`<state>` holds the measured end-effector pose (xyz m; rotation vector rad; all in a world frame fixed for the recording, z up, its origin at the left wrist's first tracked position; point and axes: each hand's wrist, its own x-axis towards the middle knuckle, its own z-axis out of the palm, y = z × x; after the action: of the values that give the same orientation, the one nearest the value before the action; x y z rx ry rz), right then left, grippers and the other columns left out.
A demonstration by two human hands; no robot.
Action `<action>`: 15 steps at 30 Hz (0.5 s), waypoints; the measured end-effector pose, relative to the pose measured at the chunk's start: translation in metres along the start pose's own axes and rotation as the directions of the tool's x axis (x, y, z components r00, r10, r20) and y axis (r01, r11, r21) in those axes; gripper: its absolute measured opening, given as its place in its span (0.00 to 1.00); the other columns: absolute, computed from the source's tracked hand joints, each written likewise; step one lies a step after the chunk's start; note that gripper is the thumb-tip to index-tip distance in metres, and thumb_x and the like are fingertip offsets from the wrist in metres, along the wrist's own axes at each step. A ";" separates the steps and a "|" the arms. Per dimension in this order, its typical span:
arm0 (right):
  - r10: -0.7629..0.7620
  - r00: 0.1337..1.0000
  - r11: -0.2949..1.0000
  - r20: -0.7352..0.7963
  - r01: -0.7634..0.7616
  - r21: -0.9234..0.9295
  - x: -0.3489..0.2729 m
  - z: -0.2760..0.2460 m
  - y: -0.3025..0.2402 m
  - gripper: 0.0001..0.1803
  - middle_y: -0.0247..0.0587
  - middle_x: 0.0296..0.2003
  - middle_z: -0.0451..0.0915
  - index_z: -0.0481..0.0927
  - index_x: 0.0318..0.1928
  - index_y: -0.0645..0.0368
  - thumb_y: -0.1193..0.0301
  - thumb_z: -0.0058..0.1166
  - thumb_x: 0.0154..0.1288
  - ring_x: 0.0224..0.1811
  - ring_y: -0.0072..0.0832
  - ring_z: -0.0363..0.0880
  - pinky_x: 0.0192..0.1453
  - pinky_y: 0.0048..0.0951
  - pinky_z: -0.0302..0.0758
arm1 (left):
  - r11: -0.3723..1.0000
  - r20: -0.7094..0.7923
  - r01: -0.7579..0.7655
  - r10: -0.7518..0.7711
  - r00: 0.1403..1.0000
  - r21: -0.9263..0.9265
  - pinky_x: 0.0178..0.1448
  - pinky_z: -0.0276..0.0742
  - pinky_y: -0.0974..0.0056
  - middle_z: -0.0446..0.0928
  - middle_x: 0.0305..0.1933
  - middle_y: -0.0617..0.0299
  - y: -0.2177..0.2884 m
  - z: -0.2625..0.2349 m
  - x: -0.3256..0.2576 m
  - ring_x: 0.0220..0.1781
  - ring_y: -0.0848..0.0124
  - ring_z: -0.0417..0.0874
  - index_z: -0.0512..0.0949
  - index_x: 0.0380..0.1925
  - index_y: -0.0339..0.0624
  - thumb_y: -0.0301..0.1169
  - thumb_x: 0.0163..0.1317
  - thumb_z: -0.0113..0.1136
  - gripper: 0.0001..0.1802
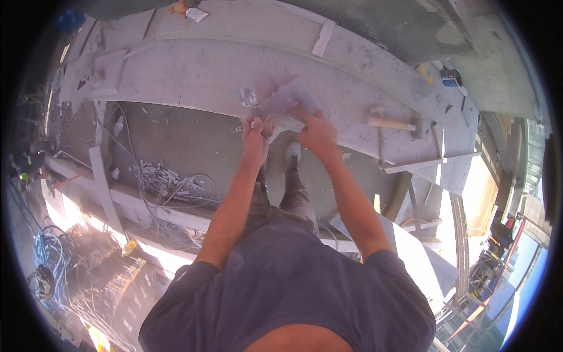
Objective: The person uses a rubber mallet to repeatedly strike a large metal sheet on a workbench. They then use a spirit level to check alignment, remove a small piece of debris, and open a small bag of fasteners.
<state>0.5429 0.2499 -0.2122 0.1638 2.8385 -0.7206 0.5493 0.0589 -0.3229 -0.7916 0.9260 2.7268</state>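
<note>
My left hand point(254, 141) is closed around the brownish handle of a putty knife point(248, 98), whose shiny, smeared metal blade points away from me. Just to its right, my right hand point(319, 134) grips a thin grey rectangular plate point(288, 98) by its near right side. That plate looks like a flat trowel, though my fingers hide any handle. Both tools are close together above the near edge of a long, dusty, pale board point(199, 73). Blur keeps me from telling whether the plate touches the board.
A wooden-handled hammer point(392, 123) lies on the board to the right. Beyond it stands a blue-and-white container point(451, 78). A short pale strip point(323, 39) rests at the far side. Loose cables and white offcuts point(167, 178) litter the floor at left; blue rope point(53, 255) lies lower left.
</note>
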 end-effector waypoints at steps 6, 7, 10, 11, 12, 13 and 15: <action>0.038 0.954 0.885 -0.297 0.106 0.453 -0.038 -0.017 -0.041 0.19 0.57 0.48 0.85 0.88 0.66 0.55 0.70 0.62 0.79 0.48 0.51 0.87 0.54 0.47 0.83 | 0.845 0.043 -0.011 -0.014 0.999 0.535 0.63 0.79 0.63 0.80 0.60 0.58 0.035 0.009 -0.032 0.55 0.72 0.83 0.62 0.81 0.48 0.41 0.87 0.58 0.30; 0.043 0.942 0.846 -0.332 0.142 0.514 -0.043 -0.012 -0.055 0.20 0.57 0.48 0.85 0.86 0.68 0.58 0.69 0.62 0.80 0.48 0.50 0.87 0.53 0.46 0.83 | 0.885 0.131 -0.041 -0.023 0.991 0.463 0.62 0.79 0.63 0.79 0.62 0.58 0.040 0.017 -0.042 0.56 0.72 0.83 0.64 0.80 0.47 0.41 0.88 0.56 0.27; 0.055 0.932 0.831 -0.357 0.156 0.535 -0.057 0.025 -0.076 0.24 0.59 0.52 0.83 0.77 0.70 0.64 0.70 0.61 0.79 0.49 0.55 0.88 0.53 0.49 0.84 | 0.953 0.309 -0.042 -0.055 0.950 0.301 0.60 0.81 0.63 0.80 0.62 0.59 0.039 0.048 -0.071 0.55 0.73 0.85 0.70 0.74 0.45 0.42 0.89 0.53 0.22; 0.022 0.930 0.844 -0.367 0.180 0.505 -0.061 0.034 -0.073 0.25 0.59 0.52 0.83 0.75 0.71 0.65 0.70 0.60 0.79 0.50 0.53 0.88 0.54 0.47 0.84 | 0.954 0.311 -0.016 -0.082 0.947 0.301 0.58 0.81 0.64 0.81 0.60 0.61 0.038 0.059 -0.079 0.52 0.74 0.86 0.72 0.72 0.44 0.43 0.89 0.53 0.21; -0.017 0.928 0.853 -0.372 0.207 0.479 -0.064 0.041 -0.073 0.26 0.58 0.53 0.83 0.73 0.72 0.66 0.71 0.60 0.79 0.51 0.50 0.88 0.54 0.46 0.84 | 0.953 0.308 0.005 -0.102 0.946 0.302 0.56 0.82 0.64 0.82 0.57 0.62 0.038 0.063 -0.083 0.49 0.74 0.86 0.74 0.70 0.43 0.43 0.89 0.53 0.21; -0.055 0.925 0.861 -0.376 0.235 0.452 -0.068 0.046 -0.072 0.27 0.57 0.53 0.84 0.71 0.73 0.67 0.72 0.59 0.79 0.51 0.48 0.88 0.54 0.45 0.84 | 0.948 0.291 0.033 -0.130 0.948 0.318 0.53 0.81 0.65 0.82 0.54 0.63 0.036 0.059 -0.082 0.48 0.75 0.86 0.76 0.67 0.43 0.43 0.89 0.54 0.19; 0.114 0.963 0.596 -0.243 0.130 0.793 -0.082 0.046 -0.067 0.26 0.51 0.54 0.85 0.74 0.72 0.66 0.73 0.59 0.78 0.50 0.41 0.87 0.56 0.41 0.83 | 0.935 0.249 0.081 -0.175 0.953 0.346 0.48 0.80 0.66 0.82 0.46 0.66 0.030 0.041 -0.074 0.44 0.76 0.85 0.80 0.62 0.43 0.43 0.88 0.55 0.17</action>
<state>0.6203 0.1647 -0.2027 0.4080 2.4721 -2.1018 0.5847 0.0611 -0.2408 -0.3814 1.1763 2.3919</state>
